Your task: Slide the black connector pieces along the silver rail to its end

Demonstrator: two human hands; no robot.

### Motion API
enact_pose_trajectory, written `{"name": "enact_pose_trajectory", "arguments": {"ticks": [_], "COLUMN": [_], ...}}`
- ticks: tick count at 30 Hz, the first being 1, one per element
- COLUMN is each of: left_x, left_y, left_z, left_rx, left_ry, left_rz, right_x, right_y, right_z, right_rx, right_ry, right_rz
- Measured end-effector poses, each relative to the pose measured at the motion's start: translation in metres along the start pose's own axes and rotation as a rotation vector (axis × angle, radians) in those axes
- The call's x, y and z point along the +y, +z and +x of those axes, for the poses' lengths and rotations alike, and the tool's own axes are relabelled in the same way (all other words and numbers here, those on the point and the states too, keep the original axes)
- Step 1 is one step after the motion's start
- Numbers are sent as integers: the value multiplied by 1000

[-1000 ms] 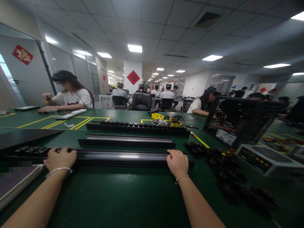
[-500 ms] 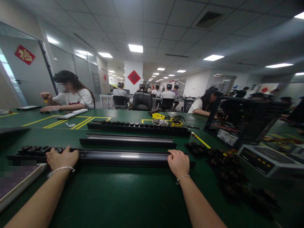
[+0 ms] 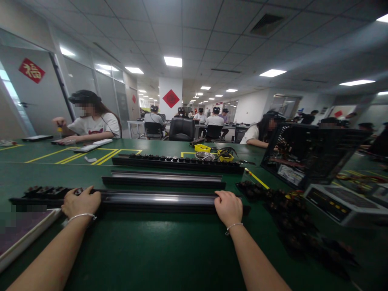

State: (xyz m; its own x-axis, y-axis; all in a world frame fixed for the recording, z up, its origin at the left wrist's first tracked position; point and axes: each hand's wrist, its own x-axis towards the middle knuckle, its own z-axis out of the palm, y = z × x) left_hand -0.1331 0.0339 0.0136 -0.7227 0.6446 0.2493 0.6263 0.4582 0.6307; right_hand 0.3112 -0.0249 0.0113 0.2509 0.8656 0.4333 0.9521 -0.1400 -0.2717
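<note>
A long black rail [image 3: 157, 199] with a shiny metal strip lies crosswise in front of me. Small black parts [image 3: 45, 191] sit in a row at its left end. Over the last of these curls my left hand [image 3: 81, 203], closed around a small black part [image 3: 79, 191] that is mostly hidden by the fingers. My right hand [image 3: 228, 207] grips the rail's right end, fingers bent over the far edge. Behind it lies a shorter black rail [image 3: 163, 178]. Farther back is another rail [image 3: 178, 162] filled with a row of black parts.
A pile of black parts [image 3: 291, 226] spreads at right, beside a grey metal box [image 3: 342, 206] and an open computer case [image 3: 312, 155]. A white-edged tray [image 3: 33, 238] is at left. Yellow bins [image 3: 202, 148] and a metal bowl [image 3: 204, 156] stand behind. Co-workers [image 3: 95, 119] sit across the table.
My left hand has shifted slightly right, and its fingers are drawn in more over the part. My right hand stays on the rail's end.
</note>
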Motion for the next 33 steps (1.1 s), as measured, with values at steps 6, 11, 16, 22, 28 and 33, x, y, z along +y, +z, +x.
{"name": "enact_pose_trajectory", "arguments": {"ticks": [6, 11, 16, 22, 28, 33], "left_x": [4, 5, 5, 5, 5, 4], "left_y": [-4, -4, -4, -3, -4, -3], "left_z": [-4, -5, -3, -4, -5, -5], "left_rx": [-28, -12, -38, -35, -16, -25], "left_ry": [-6, 1, 22, 22, 21, 9], "left_rz": [-4, 3, 64, 80, 45, 45], "right_x": [1, 2, 0, 1, 2, 2], "right_y": [2, 2, 0, 1, 1, 2], "right_z": [0, 1, 1, 1, 0, 1], "right_rx": [34, 25, 6, 21, 13, 27], "right_ry": [-20, -20, -3, -12, -11, -17], "right_rz": [2, -3, -3, 11, 18, 7]}}
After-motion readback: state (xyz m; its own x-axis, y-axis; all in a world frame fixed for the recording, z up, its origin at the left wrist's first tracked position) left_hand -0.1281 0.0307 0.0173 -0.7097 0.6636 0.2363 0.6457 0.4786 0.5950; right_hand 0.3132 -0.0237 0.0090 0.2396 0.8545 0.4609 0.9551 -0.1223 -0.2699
